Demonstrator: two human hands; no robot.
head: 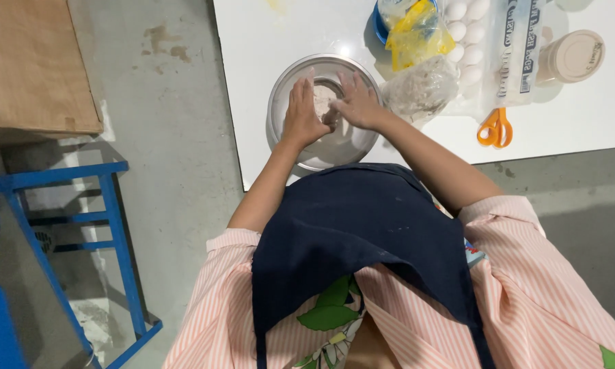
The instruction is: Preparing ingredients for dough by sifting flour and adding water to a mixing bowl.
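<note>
apron first, then both my hands down in the steel bowl at the table edge.
dough lies pale and floury straight under my fingers, between the palms; left hand flat, fingers together, right hand spread and pressing it, about equally near. round shiny bowl, soft lump, no clear long axis.

Orange-handled scissors, an egg tray and a lidded tub lie on the white table.

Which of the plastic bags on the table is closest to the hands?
The clear bag of pale powder, right beside the metal bowl and the right hand. The yellow bag lies farther back.
</note>
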